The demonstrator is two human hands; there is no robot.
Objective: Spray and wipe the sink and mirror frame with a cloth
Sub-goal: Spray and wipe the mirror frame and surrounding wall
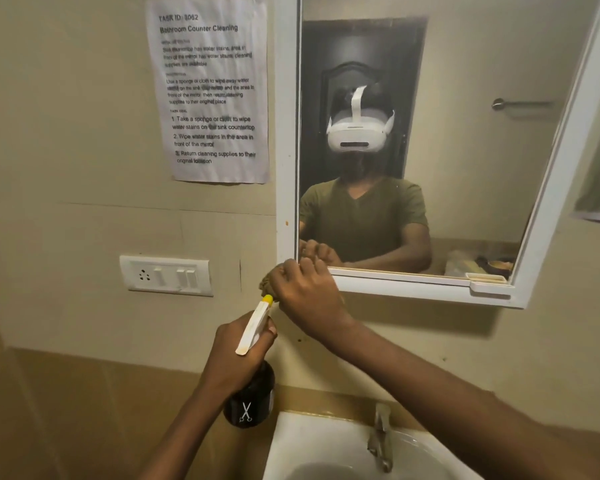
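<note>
The white-framed wall mirror (286, 140) hangs above the white ceramic sink (312, 445), which sits near you at the bottom. Your right hand (305, 296) curls round a brown crumpled cloth (266, 284), pressing it on the frame's lower left corner. Your left hand (236, 355) grips the black spray bottle with white trigger head (252, 400) just below the cloth, left of the sink.

The light is dim and warm yellow. The white-framed wall mirror (286, 133) looks bent near the edges from the wide lens. The printed paper notice (208, 88) is partly blurred. Soft shadow lies under the mirror frame.
</note>
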